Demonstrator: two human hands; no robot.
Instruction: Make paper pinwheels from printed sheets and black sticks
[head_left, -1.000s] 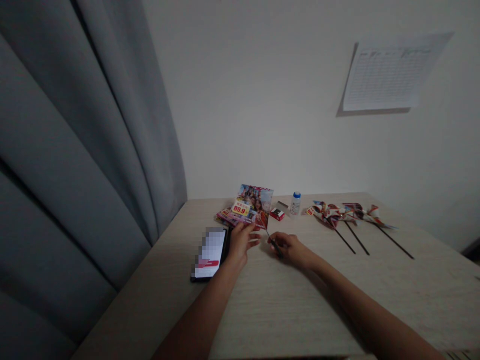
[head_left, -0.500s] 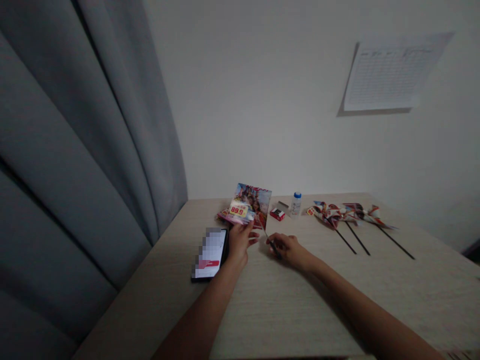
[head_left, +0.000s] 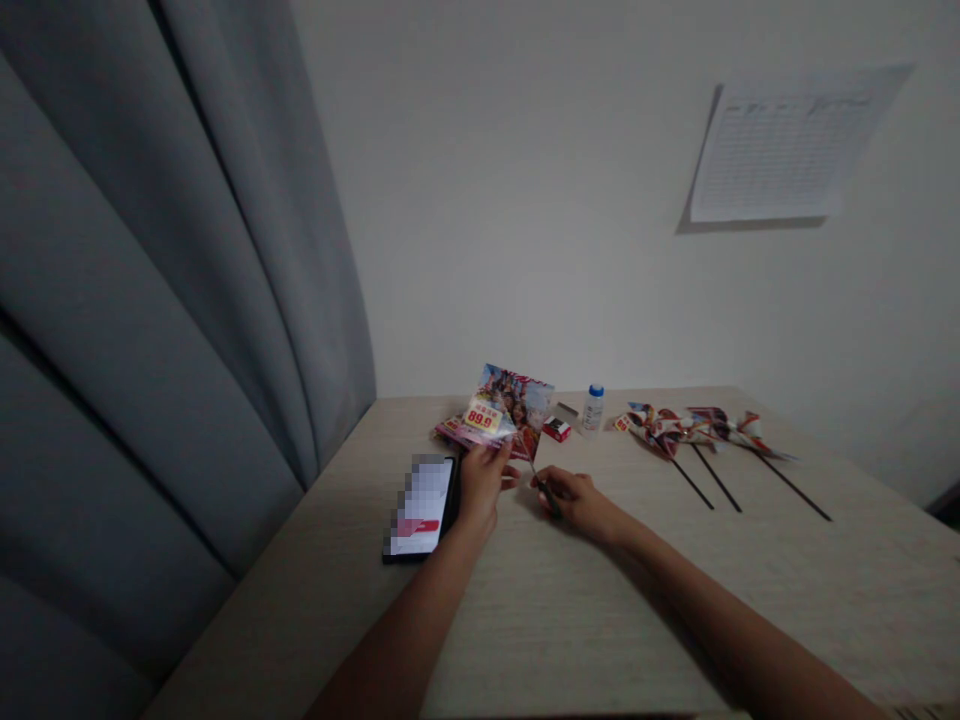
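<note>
The phone (head_left: pixel 424 510) lies with its long axis running away from the person, its far end leaning right. Just right of the phone, the left hand (head_left: pixel 478 490) pinches the near edge of a printed sheet (head_left: pixel 525 405), other fingers loosely parted. That sheet sits beyond the phone and to its right, its lettering facing the person and its top leaning rightward; which side is longer is hard to tell. Farther right of the phone, a dark-handled tool (head_left: pixel 552 499) slants away and leftward, its thin tip overlapping the sheet. The right hand (head_left: pixel 576 498) has its fingers curled closed about the handle. Well right of the phone lie pinwheels (head_left: pixel 682 430).
</note>
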